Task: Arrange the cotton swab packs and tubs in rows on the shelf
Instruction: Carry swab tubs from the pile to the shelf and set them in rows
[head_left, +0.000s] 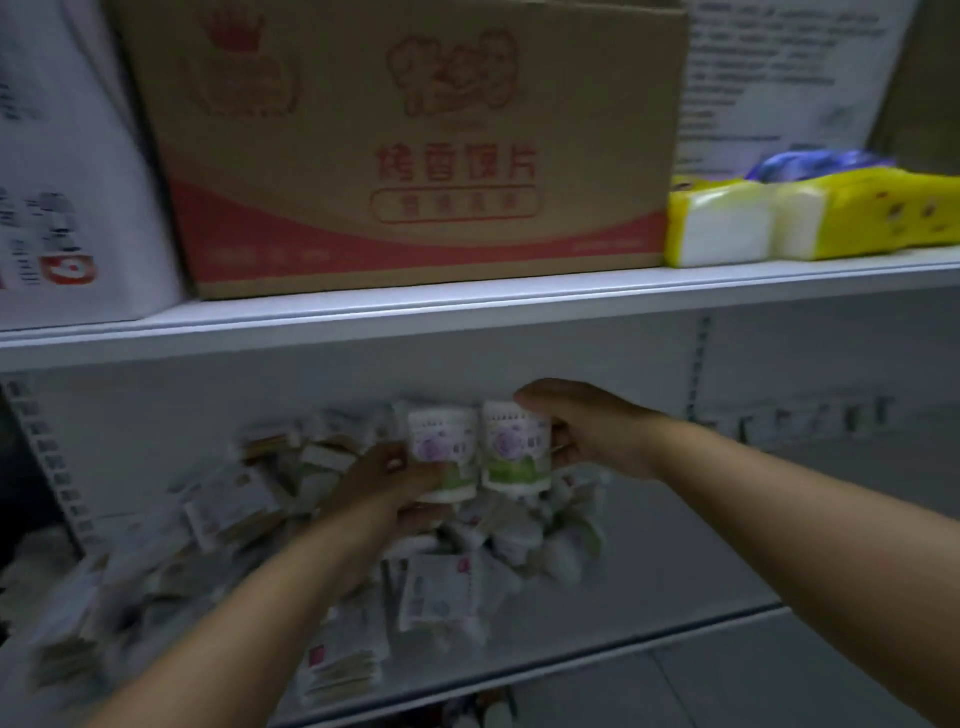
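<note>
Two white cotton swab tubs with purple and green labels stand upright side by side above the heap. My left hand (387, 480) grips the left tub (441, 447) from the left and below. My right hand (587, 428) grips the right tub (514, 447), thumb over its top, fingers behind it. Under them lies a loose heap of flat cotton swab packs (439, 592) on the white lower shelf (701, 561), spreading to the left edge. The picture is blurred.
On the upper shelf (467, 301) stand a large cardboard box (405, 145), a white bag (67, 171) at the left and yellow tissue packs (810, 218) at the right. The shelf's right half shows bare board. A slotted upright (696, 364) runs down the back panel.
</note>
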